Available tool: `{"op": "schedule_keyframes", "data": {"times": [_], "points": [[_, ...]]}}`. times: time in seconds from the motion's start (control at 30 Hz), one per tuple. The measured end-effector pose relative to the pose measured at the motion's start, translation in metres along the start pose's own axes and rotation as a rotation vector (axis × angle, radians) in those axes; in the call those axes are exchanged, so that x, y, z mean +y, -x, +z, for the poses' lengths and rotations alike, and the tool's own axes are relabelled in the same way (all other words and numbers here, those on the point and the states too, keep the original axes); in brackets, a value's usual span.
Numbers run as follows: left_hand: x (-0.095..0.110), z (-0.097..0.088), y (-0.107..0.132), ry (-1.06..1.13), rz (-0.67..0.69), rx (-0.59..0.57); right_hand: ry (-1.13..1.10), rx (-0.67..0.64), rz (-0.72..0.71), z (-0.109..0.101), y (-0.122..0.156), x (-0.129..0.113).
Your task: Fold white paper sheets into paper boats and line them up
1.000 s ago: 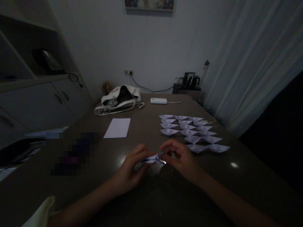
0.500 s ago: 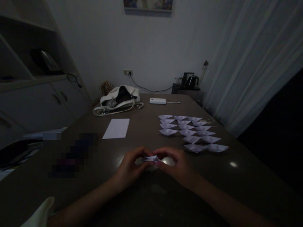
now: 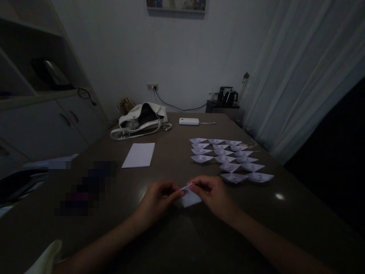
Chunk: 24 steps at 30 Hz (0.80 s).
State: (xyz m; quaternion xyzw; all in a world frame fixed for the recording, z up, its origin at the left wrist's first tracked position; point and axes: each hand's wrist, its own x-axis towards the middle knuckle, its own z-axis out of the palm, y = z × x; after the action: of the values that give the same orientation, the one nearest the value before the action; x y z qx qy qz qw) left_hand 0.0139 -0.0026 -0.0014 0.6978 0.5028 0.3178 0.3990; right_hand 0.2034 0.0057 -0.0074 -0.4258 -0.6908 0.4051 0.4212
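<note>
A small folded piece of white paper (image 3: 190, 198) is held just above the table, tilted so that a flat face shows. My left hand (image 3: 160, 196) pinches its upper left edge between thumb and fingers. On the upper right edge, my right hand (image 3: 212, 194) is closed with the thumb in front and the fingers behind. Several white folded paper boats (image 3: 233, 177) stand in rows beyond my right hand. Farther off to the left lies a stack of white paper sheets (image 3: 138, 155).
The brown table (image 3: 171, 243) stretches away toward the wall. On its far part are a white handbag (image 3: 144, 116) and a white power bank (image 3: 188, 121) with a short cable. A blurred dark patch covers the left side. A sheer curtain (image 3: 288, 68) hangs at right.
The folded paper has turned from nearly edge-on to showing a flat face. Both hands have shifted their grip to its top edge. The boats and paper stack stay in place.
</note>
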Motion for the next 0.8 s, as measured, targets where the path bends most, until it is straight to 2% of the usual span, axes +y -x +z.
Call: {"op": "schedule_keyframes", "data": {"times": [0.3, 0.5, 0.57, 0.7, 0.8], "points": [[0.001, 0.006, 0.002, 0.155, -0.092, 0.014, -0.067, -0.062, 0.055, 0.0, -0.003, 0.003], [-0.004, 0.005, -0.003, 0.22, -0.108, -0.108, -0.164, -0.066, 0.108, 0.0, -0.005, 0.012], [-0.005, 0.005, -0.003, 0.241, -0.117, -0.069, -0.204, -0.051, 0.134, 0.001, -0.005, 0.014], [-0.004, 0.005, -0.003, 0.312, -0.137, 0.09, -0.187, -0.064, 0.175, 0.003, -0.004, 0.017], [-0.002, 0.004, -0.002, 0.32, -0.142, 0.141, -0.16, -0.094, 0.164, 0.003, -0.003, 0.017]]}}
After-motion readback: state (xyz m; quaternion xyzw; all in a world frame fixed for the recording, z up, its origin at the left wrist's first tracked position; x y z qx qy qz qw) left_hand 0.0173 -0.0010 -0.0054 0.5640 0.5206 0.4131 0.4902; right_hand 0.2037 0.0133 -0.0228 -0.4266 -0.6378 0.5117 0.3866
